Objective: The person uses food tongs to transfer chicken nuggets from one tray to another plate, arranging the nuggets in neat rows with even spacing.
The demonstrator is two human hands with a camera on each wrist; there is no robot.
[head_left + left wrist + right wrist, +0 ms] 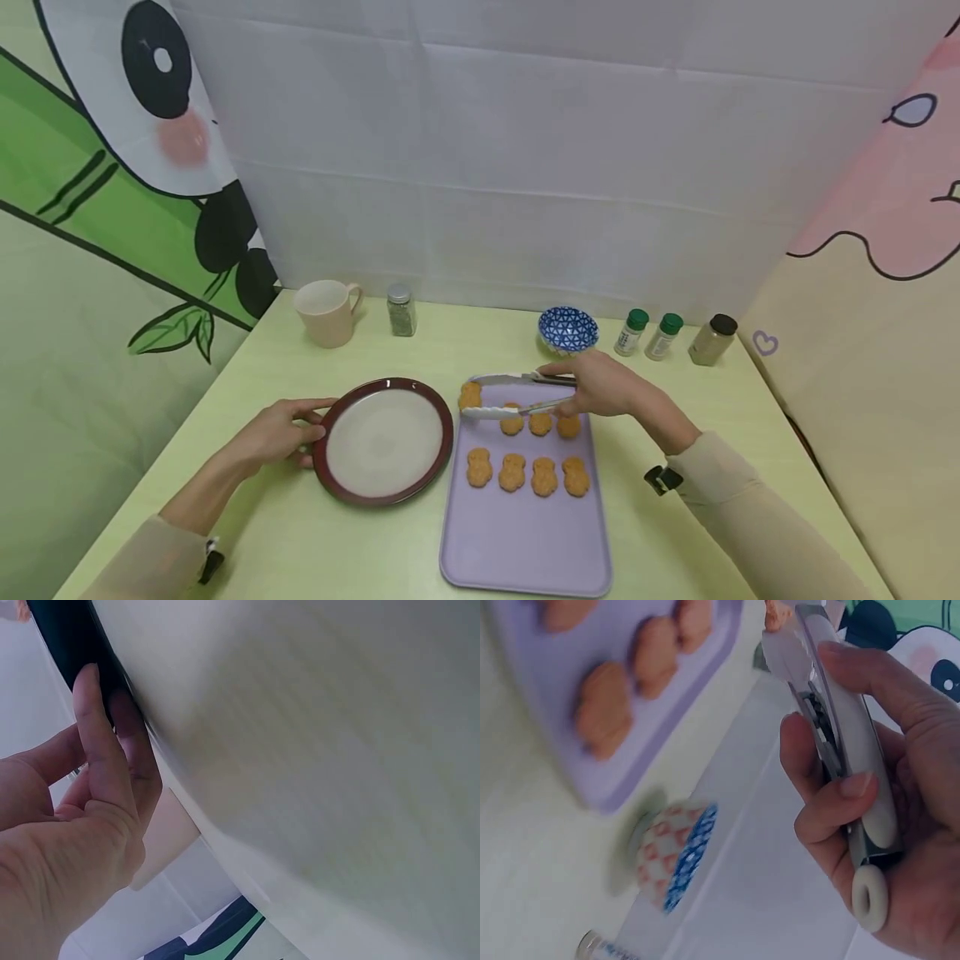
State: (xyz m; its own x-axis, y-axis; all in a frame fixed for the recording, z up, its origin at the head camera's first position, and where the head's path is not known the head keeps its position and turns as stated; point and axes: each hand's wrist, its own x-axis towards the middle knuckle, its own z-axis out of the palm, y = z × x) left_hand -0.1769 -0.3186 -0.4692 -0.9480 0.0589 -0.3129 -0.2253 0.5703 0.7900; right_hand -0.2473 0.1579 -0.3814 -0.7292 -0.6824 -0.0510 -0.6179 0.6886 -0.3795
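Note:
My left hand (273, 433) holds the left rim of a cream plate (384, 442) with a dark red-brown border. In the left wrist view, the fingers meet the dark rim (64, 637). Metal tongs (862, 742) with pale handles are gripped in my right hand (603, 383), over the far end of a lilac tray (525, 542). Between the tongs' tips is a golden-brown, nugget-like piece (470, 395) at the tray's far left corner. Several similar pieces (512, 472) lie in two rows on the tray, the far row partly hidden by the tongs.
Behind the tray stands a blue-and-white patterned bowl (568, 328). Two green-capped jars (631, 335) and a black-capped jar (714, 340) are at the back right. At the back left are a pinkish mug (324, 315) and a spice jar (401, 312). Cloth hangs behind the table.

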